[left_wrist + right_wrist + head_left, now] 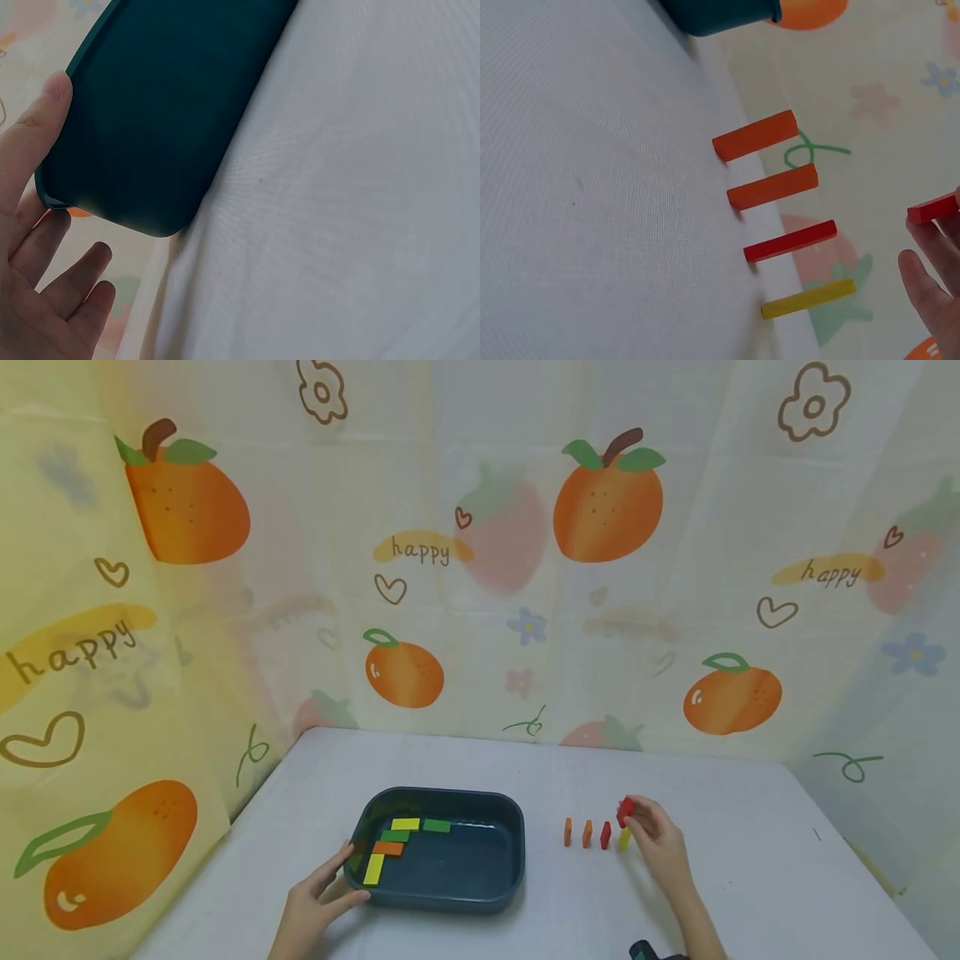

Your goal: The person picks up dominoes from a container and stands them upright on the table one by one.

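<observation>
My left hand (315, 893) holds a dark teal rectangular tray (465, 868) by its near left corner, thumb on one side and fingers at the rim; the other fingertips hang free in the left wrist view. Between thumb and fingers, my right hand (660, 843) pinches a red block (625, 812), raised just above the standing row. That row has two orange blocks (755, 136), a red block (790, 241) and a yellow block (808, 298), all upright on edge and spaced apart. The yellow one stands nearest the right hand, partly hidden by it in the head view.
Inside the tray, towards its left and back, lie several flat blocks: yellow (406, 824), green (437, 826) and orange (387, 848) ones. A white cloth covers the table (540, 768). Behind and at the left hangs a fruit-printed curtain (480, 635). A black object (643, 950) shows by the right wrist.
</observation>
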A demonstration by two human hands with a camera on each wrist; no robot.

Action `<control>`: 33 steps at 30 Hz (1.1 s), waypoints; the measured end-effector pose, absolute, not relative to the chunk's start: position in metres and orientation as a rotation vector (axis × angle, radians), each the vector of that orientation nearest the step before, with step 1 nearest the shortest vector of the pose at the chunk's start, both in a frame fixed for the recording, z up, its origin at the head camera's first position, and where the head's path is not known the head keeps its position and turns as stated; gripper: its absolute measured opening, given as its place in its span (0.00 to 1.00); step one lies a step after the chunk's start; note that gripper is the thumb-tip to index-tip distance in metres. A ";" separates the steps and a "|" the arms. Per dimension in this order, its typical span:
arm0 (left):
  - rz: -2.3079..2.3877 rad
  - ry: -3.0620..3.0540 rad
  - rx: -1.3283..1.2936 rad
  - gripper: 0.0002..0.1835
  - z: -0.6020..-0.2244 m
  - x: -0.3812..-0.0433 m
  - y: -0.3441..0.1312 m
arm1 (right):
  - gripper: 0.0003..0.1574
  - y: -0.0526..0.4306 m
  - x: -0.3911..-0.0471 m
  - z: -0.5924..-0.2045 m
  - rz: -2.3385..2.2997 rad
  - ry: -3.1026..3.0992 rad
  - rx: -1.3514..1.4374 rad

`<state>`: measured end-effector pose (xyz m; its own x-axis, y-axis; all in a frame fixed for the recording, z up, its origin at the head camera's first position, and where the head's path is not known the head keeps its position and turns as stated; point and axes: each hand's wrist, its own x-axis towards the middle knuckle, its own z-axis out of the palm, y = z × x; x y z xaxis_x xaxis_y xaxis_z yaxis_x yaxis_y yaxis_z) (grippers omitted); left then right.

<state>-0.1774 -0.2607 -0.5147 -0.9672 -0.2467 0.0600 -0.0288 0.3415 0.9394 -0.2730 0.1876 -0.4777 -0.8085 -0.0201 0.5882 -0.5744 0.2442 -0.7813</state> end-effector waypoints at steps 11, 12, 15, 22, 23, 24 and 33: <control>-1.672 -2.424 0.254 0.40 -0.516 -0.179 -0.261 | 0.18 0.202 -0.281 -0.492 1.470 -2.118 0.475; -1.667 -2.429 0.257 0.40 -0.516 -0.179 -0.261 | 0.18 0.203 -0.281 -0.493 1.460 -2.115 0.465; -1.662 -2.434 0.264 0.40 -0.516 -0.179 -0.261 | 0.17 0.207 -0.282 -0.495 1.433 -2.116 0.438; -1.657 -2.432 0.254 0.40 -0.516 -0.179 -0.261 | 0.17 0.213 -0.283 -0.499 1.378 -2.207 0.332; -1.657 -2.432 0.252 0.40 -0.516 -0.179 -0.261 | 0.17 0.213 -0.283 -0.500 1.379 -2.222 0.315; -1.657 -2.432 0.253 0.40 -0.516 -0.179 -0.261 | 0.17 0.214 -0.283 -0.501 1.376 -2.241 0.300; -1.656 -2.437 0.261 0.40 -0.517 -0.181 -0.261 | 0.16 0.219 -0.286 -0.510 1.346 -2.400 0.211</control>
<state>-0.1806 -0.2612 -0.5165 -0.9678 -0.2463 0.0519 -0.0424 0.3629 0.9309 -0.2859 0.2191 -0.5098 -0.9167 0.0532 0.3960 -0.3101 0.5302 -0.7891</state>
